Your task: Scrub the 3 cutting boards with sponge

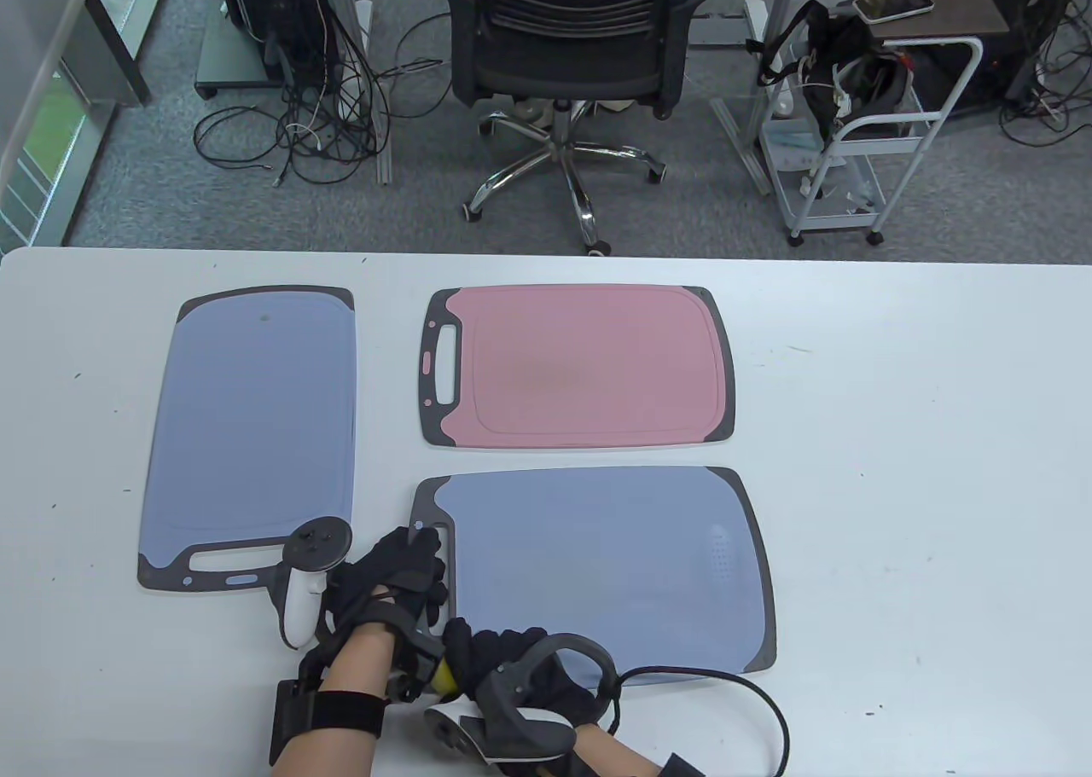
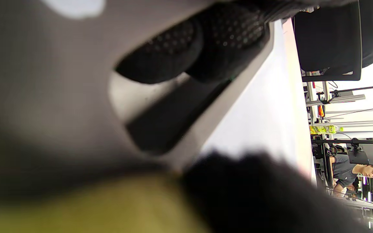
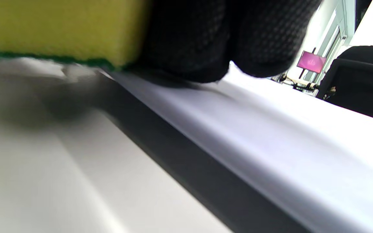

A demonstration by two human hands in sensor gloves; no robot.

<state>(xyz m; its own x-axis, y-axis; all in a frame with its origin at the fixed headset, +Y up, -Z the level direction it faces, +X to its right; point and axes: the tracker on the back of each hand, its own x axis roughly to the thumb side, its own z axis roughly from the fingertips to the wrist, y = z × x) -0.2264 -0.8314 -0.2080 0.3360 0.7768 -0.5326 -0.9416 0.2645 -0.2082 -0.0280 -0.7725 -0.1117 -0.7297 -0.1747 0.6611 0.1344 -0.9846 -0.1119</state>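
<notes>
Sponge: yellow with green scrub face, gripped in our right hand, sitting at the near left corner of the near blue board, by its dark rim. Our left hand rests on that board's handle end, fingers laid over the handle slot; whether they curl into it we cannot tell. Left blue board and pink board lie untouched, apart from both hands. We judge scrubbing is at the first board's edge; no surface looks visibly wet or soaped, so progress is uncertain, and two boards likely remain.

White table with two blue cutting boards, one pink board
</notes>
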